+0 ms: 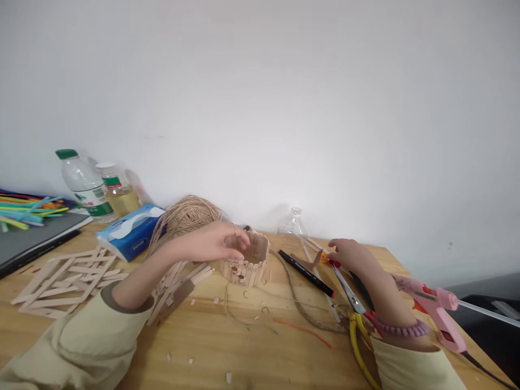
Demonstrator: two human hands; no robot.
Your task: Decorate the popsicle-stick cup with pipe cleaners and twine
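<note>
My left hand (219,242) rests on the rim of a small round basket made of wooden craft sticks (248,265), its fingers curled over the near edge. Behind that hand lies a ball of tan twine (184,215). My right hand (349,254) reaches across the table with its fingers closed on a small orange-and-white item (325,257) that I cannot name. It is beside a black marker (305,272). Scissors with red and yellow handles (354,309) lie under my right wrist.
Loose craft sticks and a flat stick frame (67,279) lie at left, near a blue tissue pack (130,231), two bottles (87,187) and coloured straws (28,208). A pink glue gun (441,311) sits at the right edge. A twine strand (296,303) trails across the wooden table (244,346).
</note>
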